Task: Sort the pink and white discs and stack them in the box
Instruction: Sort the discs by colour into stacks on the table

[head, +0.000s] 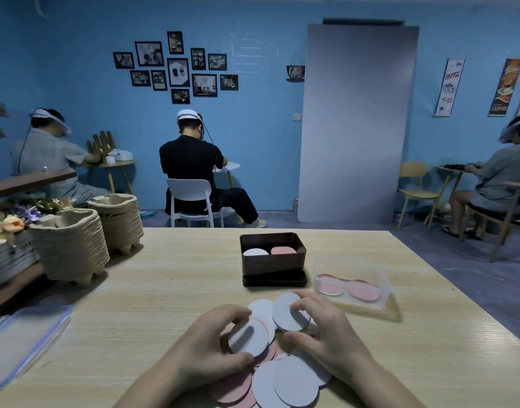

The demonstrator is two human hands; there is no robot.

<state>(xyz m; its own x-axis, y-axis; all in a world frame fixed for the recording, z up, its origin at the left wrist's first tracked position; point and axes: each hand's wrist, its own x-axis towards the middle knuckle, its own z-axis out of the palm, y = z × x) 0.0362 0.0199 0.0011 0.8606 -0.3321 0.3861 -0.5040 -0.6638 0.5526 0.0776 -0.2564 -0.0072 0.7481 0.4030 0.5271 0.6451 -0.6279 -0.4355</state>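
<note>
Two hands are each holding up a white disc over a mixed pile.

The left hand [211, 346] is pinching a round, flat white disc [248, 338] with curled fingers [235, 312] and thumb. The right hand [326, 334] is pinching a second white disc [288, 313] the same way. Under the fingers, a pile [282, 381] of pink and white discs is lying on the surface [164, 304]. Past the fingers, a dark box [272, 266] is holding a white stack [255, 252] and a pink stack [283, 250]. A clear box [382, 290] with pink discs is sitting beside it, past the right fingers.
</note>
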